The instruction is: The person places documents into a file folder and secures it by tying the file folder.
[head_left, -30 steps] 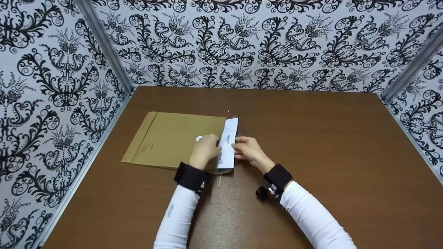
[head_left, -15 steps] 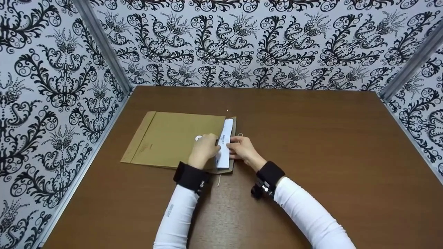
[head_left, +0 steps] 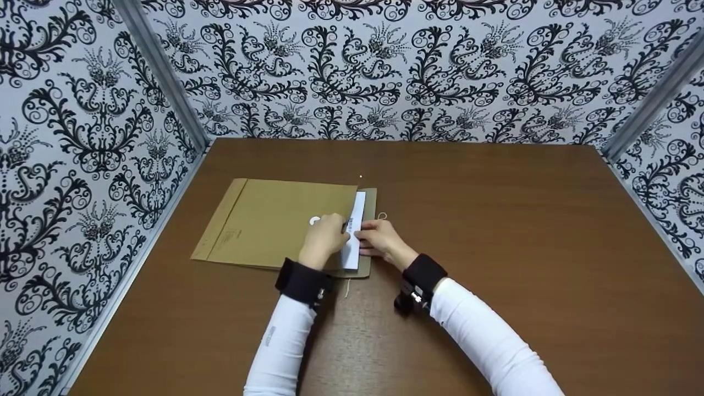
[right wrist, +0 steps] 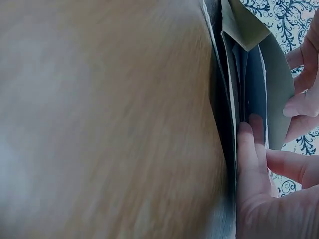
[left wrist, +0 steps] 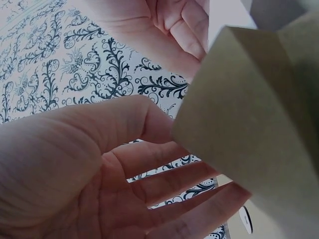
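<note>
A brown paper envelope (head_left: 275, 220) lies flat on the table, its mouth to the right. My left hand (head_left: 324, 236) pinches the front edge of that mouth; the left wrist view shows the thumb against the brown paper (left wrist: 224, 109) and the fingers behind. White printed papers (head_left: 352, 250) stick out of the mouth as a narrow strip, the rest hidden inside. Their outer edge is pinched by my right hand (head_left: 382, 239), and in the right wrist view its fingers (right wrist: 250, 154) lie along the sheets between the envelope's layers. Behind the papers the envelope's flap (head_left: 370, 203) shows.
A white round button (head_left: 314, 220) sits on the envelope beside my left hand. String (head_left: 347, 289) trails from the near edge, with a string loop (head_left: 382, 215) on the right. The brown table (head_left: 495, 220) reaches back to patterned walls (head_left: 374, 71).
My right hand has moved left, pushing the papers deeper into the envelope. Less white shows and more of the flap is uncovered. My left hand has stayed in place.
</note>
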Motion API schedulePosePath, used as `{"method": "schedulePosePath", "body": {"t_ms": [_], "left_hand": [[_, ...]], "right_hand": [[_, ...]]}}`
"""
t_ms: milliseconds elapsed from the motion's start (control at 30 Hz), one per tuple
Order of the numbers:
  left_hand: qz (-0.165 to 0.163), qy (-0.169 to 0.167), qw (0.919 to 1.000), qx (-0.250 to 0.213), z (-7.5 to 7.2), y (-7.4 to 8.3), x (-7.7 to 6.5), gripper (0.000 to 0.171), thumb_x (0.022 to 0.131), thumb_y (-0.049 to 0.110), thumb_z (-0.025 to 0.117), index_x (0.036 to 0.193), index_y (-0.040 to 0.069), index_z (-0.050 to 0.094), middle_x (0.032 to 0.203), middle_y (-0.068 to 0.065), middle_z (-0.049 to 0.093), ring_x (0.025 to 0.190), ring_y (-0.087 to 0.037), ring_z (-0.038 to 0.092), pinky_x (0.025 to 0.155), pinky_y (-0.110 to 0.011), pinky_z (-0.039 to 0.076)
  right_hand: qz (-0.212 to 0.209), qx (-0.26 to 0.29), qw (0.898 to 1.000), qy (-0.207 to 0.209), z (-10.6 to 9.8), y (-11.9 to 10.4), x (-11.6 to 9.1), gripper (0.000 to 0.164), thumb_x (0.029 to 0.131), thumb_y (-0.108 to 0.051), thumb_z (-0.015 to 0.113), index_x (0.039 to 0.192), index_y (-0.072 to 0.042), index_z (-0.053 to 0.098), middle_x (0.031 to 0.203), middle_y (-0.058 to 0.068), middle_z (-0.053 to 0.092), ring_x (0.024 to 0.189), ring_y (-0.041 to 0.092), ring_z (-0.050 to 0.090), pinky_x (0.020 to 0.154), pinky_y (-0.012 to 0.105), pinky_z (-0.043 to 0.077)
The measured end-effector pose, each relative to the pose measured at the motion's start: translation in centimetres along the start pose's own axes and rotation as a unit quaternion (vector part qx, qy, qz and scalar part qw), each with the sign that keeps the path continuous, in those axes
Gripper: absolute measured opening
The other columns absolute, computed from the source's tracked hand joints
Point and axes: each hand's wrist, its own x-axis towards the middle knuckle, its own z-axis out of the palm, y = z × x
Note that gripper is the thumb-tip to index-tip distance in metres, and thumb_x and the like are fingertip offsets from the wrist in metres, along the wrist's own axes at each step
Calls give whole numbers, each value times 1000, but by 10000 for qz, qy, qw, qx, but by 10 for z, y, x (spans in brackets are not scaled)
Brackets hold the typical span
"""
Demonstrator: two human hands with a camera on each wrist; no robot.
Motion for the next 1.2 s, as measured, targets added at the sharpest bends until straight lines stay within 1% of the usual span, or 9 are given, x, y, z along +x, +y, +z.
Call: {"method": "schedulePosePath", "body": {"t_ms": [100,200,433,600,767,967,1200], "left_hand": [[-3,1,10000,-4,0,1,0,12,89,8,68,90,-4,70,102,-25,76,92,-42,74,78,-54,58],[-11,11,10000,-10,-1,1,-1,13,89,8,69,91,-4,70,102,-26,76,92,-42,74,79,-54,59],[-30,-23,10000,-76,-2,2,-1,19,92,14,71,96,-4,73,103,-25,77,94,-41,74,81,-53,60],[30,60,9999,-94,-3,2,-1,15,91,11,70,94,-4,73,102,-25,77,94,-42,75,80,-54,59],[103,139,9998,49,-2,2,-1,14,90,9,70,91,-6,71,100,-25,76,93,-41,75,78,-53,59],[64,79,9999,15,-4,2,-2,15,92,8,69,93,-7,70,102,-26,76,95,-41,74,80,-53,58],[20,21,9999,-129,-5,0,-1,15,93,7,66,94,-7,70,103,-27,75,96,-41,74,80,-53,58]], "right_hand": [[5,62,10000,55,3,-1,0,39,98,-2,60,135,9,56,82,-1,60,64,5,62,60,19,59],[-25,69,9999,109,6,-1,1,38,98,-2,60,134,9,57,81,-1,60,64,5,62,60,18,59],[-84,137,9998,153,12,0,2,36,96,0,61,131,9,60,77,-4,59,62,3,59,60,17,58],[-118,241,9995,187,17,2,3,36,95,1,60,131,9,61,75,-5,61,62,3,61,59,16,57],[-91,316,9990,287,24,3,6,38,94,3,59,132,9,60,74,-4,61,62,3,61,56,15,54],[-103,428,9983,384,30,3,7,37,92,5,59,128,9,62,75,-4,61,60,3,61,54,15,52],[-159,531,9978,376,34,5,9,34,92,6,58,126,9,63,72,-4,62,59,4,61,52,16,52]]}}
